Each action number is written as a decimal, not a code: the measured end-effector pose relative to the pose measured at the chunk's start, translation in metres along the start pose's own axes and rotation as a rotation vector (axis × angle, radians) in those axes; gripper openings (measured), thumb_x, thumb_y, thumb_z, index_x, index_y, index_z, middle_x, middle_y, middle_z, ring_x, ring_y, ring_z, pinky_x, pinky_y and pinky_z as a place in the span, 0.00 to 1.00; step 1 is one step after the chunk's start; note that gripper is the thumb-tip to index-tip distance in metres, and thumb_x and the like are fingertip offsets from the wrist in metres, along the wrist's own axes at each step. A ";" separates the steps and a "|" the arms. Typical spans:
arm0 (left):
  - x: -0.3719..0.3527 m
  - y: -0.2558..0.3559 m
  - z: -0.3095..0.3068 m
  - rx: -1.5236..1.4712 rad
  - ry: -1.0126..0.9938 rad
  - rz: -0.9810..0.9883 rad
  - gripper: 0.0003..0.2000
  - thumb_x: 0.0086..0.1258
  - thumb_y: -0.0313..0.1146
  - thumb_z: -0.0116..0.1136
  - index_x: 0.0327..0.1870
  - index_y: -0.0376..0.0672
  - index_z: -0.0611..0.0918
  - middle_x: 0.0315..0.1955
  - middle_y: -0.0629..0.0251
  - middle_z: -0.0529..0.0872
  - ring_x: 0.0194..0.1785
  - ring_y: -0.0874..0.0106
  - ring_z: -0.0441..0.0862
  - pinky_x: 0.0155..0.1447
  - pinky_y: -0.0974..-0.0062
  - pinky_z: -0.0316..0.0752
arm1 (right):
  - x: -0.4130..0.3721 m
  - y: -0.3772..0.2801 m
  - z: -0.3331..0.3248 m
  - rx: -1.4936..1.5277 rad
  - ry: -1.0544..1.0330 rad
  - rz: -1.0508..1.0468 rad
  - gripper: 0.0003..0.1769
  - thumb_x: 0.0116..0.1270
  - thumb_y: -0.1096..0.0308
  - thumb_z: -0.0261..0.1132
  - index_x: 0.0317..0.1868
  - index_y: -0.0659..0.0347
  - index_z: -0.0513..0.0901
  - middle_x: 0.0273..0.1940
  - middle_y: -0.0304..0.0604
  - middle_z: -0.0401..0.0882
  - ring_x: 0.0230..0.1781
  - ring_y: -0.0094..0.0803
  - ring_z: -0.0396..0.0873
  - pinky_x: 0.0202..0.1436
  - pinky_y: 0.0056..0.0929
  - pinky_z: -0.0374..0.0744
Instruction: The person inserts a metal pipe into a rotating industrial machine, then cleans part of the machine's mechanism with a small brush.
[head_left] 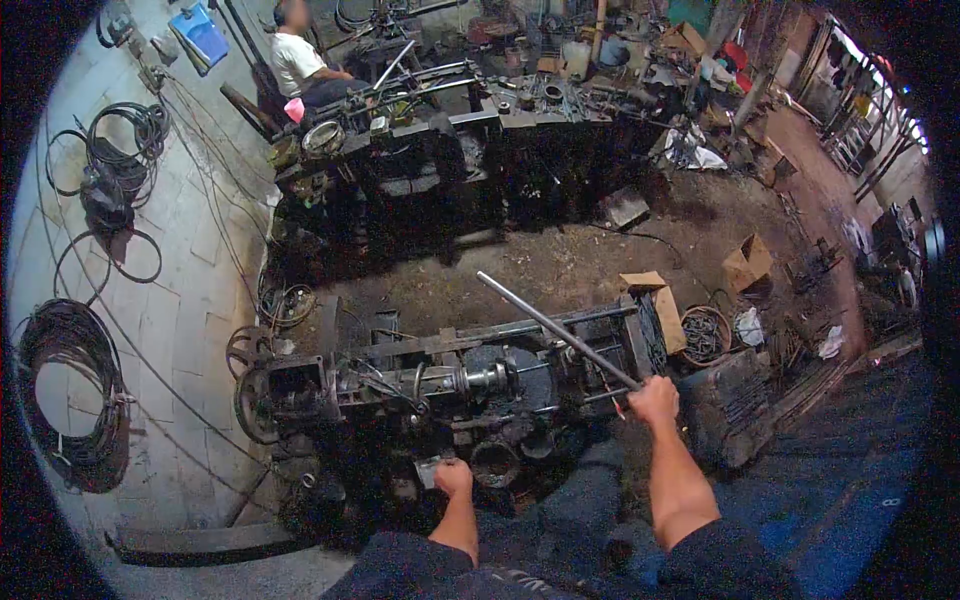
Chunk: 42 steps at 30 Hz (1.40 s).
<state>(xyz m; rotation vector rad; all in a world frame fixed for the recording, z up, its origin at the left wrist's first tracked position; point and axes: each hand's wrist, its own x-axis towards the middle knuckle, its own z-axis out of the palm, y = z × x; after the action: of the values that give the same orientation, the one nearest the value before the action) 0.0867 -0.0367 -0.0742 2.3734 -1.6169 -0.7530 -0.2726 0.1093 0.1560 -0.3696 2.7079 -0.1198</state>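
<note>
My right hand point(655, 402) is closed around the near end of a long grey metal rod point(560, 332). The rod slants up and to the left, its far tip beyond the lathe point(485, 378). At the front of the lathe, my left hand point(453, 477) is closed beside a small pale flat piece point(428, 471). What its fingers grip is hidden. A shiny round metal part of the lathe lies between and beyond my hands. Below it, near my left hand, is a dark round opening point(496, 462).
Behind a strip of dirt floor stands a cluttered bench point(520, 118), where a person in a white shirt point(298, 65) sits. Cardboard boxes point(747, 262) and a basket of metal scraps point(706, 334) lie right. Coiled cables point(70, 385) hang on the left wall.
</note>
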 end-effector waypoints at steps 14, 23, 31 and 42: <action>0.006 0.008 -0.007 -1.077 0.215 -1.056 0.19 0.64 0.42 0.55 0.49 0.38 0.78 0.46 0.56 0.82 0.41 0.57 0.81 0.42 0.63 0.77 | 0.008 0.009 0.007 0.049 0.039 -0.022 0.17 0.46 0.61 0.67 0.36 0.61 0.87 0.39 0.59 0.82 0.43 0.53 0.81 0.48 0.45 0.80; 0.009 0.014 -0.005 -1.351 0.338 -1.375 0.27 0.70 0.57 0.33 0.59 0.51 0.74 0.54 0.65 0.78 0.40 0.68 0.80 0.47 0.68 0.73 | 0.003 0.013 0.006 0.024 0.049 -0.048 0.18 0.45 0.60 0.67 0.37 0.61 0.86 0.38 0.58 0.83 0.43 0.54 0.81 0.50 0.45 0.79; 0.020 -0.013 0.019 -1.301 0.186 -1.239 0.29 0.70 0.57 0.32 0.59 0.45 0.73 0.57 0.55 0.75 0.56 0.66 0.76 0.59 0.67 0.71 | 0.001 0.009 0.003 0.039 0.045 -0.032 0.18 0.44 0.60 0.67 0.35 0.62 0.86 0.37 0.58 0.83 0.42 0.53 0.82 0.48 0.45 0.79; 0.053 -0.068 0.071 -3.969 2.341 -0.031 0.34 0.70 0.59 0.36 0.64 0.38 0.69 0.61 0.56 0.74 0.64 0.66 0.71 0.70 0.56 0.55 | 0.014 0.014 0.017 0.029 0.067 -0.071 0.18 0.44 0.61 0.67 0.37 0.59 0.85 0.36 0.56 0.83 0.40 0.52 0.81 0.47 0.44 0.79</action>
<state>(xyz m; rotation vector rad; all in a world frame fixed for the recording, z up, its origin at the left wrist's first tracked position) 0.1226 -0.0482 -0.1800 2.9670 -3.3981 -0.7389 -0.2811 0.1181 0.1330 -0.4614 2.7566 -0.1955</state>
